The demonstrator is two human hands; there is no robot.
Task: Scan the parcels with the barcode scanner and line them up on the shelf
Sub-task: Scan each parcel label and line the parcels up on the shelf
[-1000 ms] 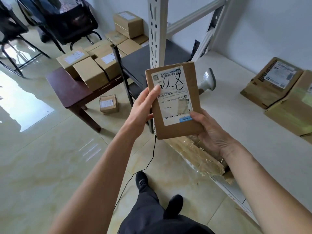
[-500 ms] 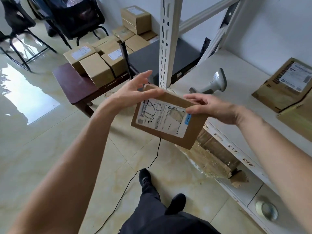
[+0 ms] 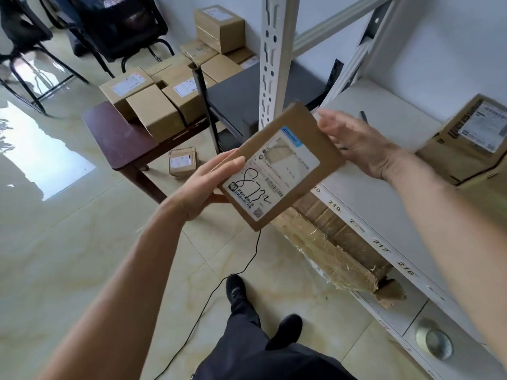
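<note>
A flat brown parcel (image 3: 285, 165) is being held in the air between both hands, just off the front edge of the white shelf (image 3: 384, 187) and over the tiled floor. Its long axis is running diagonally, from low near the left hand (image 3: 203, 187) up and away toward the right hand (image 3: 356, 144), with the labelled face tilted toward the camera. The lower left edge is being supported by the left hand, fingers extended along it, while the far upper corner is being gripped by the right hand, which is the nearer one to the shelf board. The shelf is lying to the right of the parcel. The white label (image 3: 271, 176) is being shown with a handwritten number and a blue strip; the cardboard is looking thin and undamaged.
</note>
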